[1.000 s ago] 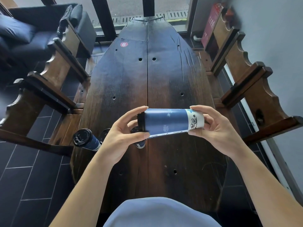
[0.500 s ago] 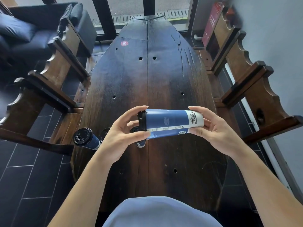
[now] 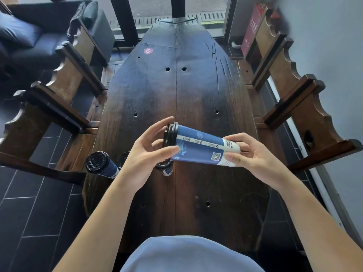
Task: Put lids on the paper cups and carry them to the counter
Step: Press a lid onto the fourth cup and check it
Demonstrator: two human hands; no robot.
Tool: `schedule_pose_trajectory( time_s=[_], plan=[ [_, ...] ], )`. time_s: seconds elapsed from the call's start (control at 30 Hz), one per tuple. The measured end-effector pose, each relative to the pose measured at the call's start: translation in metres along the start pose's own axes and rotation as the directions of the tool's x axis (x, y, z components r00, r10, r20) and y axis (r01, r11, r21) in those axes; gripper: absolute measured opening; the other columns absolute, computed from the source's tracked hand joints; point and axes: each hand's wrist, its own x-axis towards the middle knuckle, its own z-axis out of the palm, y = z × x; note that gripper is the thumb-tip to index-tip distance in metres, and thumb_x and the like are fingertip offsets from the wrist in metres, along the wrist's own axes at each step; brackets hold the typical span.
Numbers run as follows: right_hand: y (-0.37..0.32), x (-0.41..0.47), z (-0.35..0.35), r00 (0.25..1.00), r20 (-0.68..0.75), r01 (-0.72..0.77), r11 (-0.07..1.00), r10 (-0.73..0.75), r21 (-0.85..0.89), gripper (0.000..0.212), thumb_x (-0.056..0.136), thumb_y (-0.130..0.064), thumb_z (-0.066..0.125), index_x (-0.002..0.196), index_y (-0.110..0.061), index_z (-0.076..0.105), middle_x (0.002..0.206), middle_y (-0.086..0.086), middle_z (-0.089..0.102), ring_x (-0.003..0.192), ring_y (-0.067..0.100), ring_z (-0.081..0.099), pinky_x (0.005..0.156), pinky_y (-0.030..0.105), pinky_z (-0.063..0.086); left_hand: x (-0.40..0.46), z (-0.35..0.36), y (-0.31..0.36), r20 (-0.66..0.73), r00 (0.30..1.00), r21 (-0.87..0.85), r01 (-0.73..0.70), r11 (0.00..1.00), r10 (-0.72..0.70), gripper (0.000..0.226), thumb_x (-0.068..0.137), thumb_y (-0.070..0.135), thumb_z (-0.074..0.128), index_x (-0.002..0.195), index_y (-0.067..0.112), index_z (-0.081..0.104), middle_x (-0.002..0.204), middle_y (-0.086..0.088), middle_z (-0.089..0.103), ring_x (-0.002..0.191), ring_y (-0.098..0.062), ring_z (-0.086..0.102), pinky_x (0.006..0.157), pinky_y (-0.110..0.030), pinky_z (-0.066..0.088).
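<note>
While the cup (image 3: 198, 148) lies sideways in the air over the table (image 3: 196, 91), the step in hand looks like seating its lid (image 3: 170, 135).

Left of the cup: a lidded cup (image 3: 102, 165) stands near the table's left edge. A second one (image 3: 164, 169) stands just under the held cup's lid end, mostly hidden by the left hand. A dark round thing between them may be a third lid; cannot tell.

Left hand (image 3: 146, 154): fingers spread and lightly curled round the lid end, thumb tip on the blue wall just behind the lid rim, forefinger reaching over the lid's top. Holding, but loosely.

Cup: lid end to the left and raised, white base end to the right and lower.

Right hand (image 3: 253, 154): fingers and thumb pinch the base end, thumb near the QR mark.

To do it well, I judge: brace the base firmly with the right hand, press the lid rim all round with the left fingers, turning the cup a little each time, and check no gap shows at the rim. Squeeze the paper wall gently, as it probably dents easily. Stand it upright beside the others afterwards.

Against half a second ago: the cup has rolled, the seam strip and QR mark now nearer the top face. It was nearly level; now the lid end tilts up. The left fingers have opened somewhat. The standing cups are unmoved.
</note>
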Motion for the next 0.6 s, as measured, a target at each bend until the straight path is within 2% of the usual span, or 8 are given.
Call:
schedule_pose_trajectory(
  time_s=[0.13, 0.2, 0.33, 0.4, 0.5, 0.6],
  plan=[
    [0.003, -0.003, 0.004, 0.992, 0.088, -0.089, 0.994, 0.095, -0.065, 0.050, 0.079, -0.042, 0.080, 0.122, -0.036, 0.056, 0.112, -0.009, 0.071, 0.107, 0.005, 0.070, 0.078, 0.020, 0.058, 0.007, 0.005, 0.005, -0.040, 0.999, -0.072, 0.008, 0.997, -0.011, 0.068, 0.072, 0.027, 0.082, 0.138, 0.030, 0.064, 0.127, 0.004, 0.070, 0.114, -0.019, 0.067, 0.093, -0.044, 0.056],
    [0.003, -0.003, 0.010, 0.985, 0.123, -0.115, 0.990, 0.124, -0.082, 0.058, 0.077, -0.042, 0.086, 0.125, -0.040, 0.054, 0.116, -0.009, 0.069, 0.108, 0.005, 0.070, 0.080, 0.018, 0.056, 0.012, 0.010, 0.006, -0.045, 0.999, -0.119, 0.019, 0.993, -0.024, 0.069, 0.075, 0.027, 0.081, 0.141, 0.026, 0.061, 0.129, 0.000, 0.069, 0.114, -0.020, 0.068, 0.092, -0.041, 0.056],
    [0.006, -0.002, 0.029, 0.976, 0.165, -0.125, 0.985, 0.144, -0.117, 0.059, 0.079, -0.034, 0.088, 0.127, -0.040, 0.055, 0.120, -0.013, 0.070, 0.108, 0.005, 0.069, 0.089, 0.024, 0.054, 0.021, 0.022, 0.008, -0.033, 0.999, -0.129, 0.039, 0.991, -0.043, 0.074, 0.074, 0.029, 0.082, 0.144, 0.023, 0.058, 0.131, -0.007, 0.070, 0.114, -0.021, 0.069, 0.094, -0.039, 0.055],
    [0.011, -0.002, 0.041, 0.978, 0.155, -0.124, 0.986, 0.140, -0.107, 0.061, 0.078, -0.031, 0.089, 0.128, -0.039, 0.056, 0.121, -0.014, 0.070, 0.108, 0.005, 0.069, 0.094, 0.029, 0.055, 0.024, 0.028, 0.009, -0.028, 0.998, -0.110, 0.050, 0.993, -0.054, 0.075, 0.075, 0.029, 0.083, 0.145, 0.024, 0.056, 0.129, -0.007, 0.072, 0.113, -0.020, 0.071, 0.091, -0.035, 0.057],
    [0.016, -0.002, 0.058, 0.985, 0.112, -0.125, 0.989, 0.133, -0.073, 0.067, 0.074, -0.032, 0.092, 0.129, -0.040, 0.055, 0.120, -0.015, 0.070, 0.107, 0.005, 0.070, 0.094, 0.032, 0.057, 0.028, 0.038, 0.010, -0.040, 0.995, -0.104, 0.085, 0.991, -0.090, 0.063, 0.082, 0.027, 0.078, 0.141, 0.021, 0.057, 0.118, -0.004, 0.077, 0.106, -0.018, 0.073, 0.084, -0.031, 0.059],
    [0.020, -0.001, 0.072, 0.991, 0.045, -0.124, 0.987, 0.129, -0.100, 0.076, 0.068, -0.037, 0.095, 0.130, -0.039, 0.051, 0.117, -0.021, 0.069, 0.104, -0.001, 0.069, 0.089, 0.026, 0.058, 0.029, 0.046, 0.007, -0.044, 0.990, -0.056, 0.134, 0.989, -0.136, 0.068, 0.079, 0.043, 0.077, 0.139, 0.018, 0.057, 0.121, -0.003, 0.076, 0.105, -0.019, 0.074, 0.082, -0.032, 0.059]
  ],
)
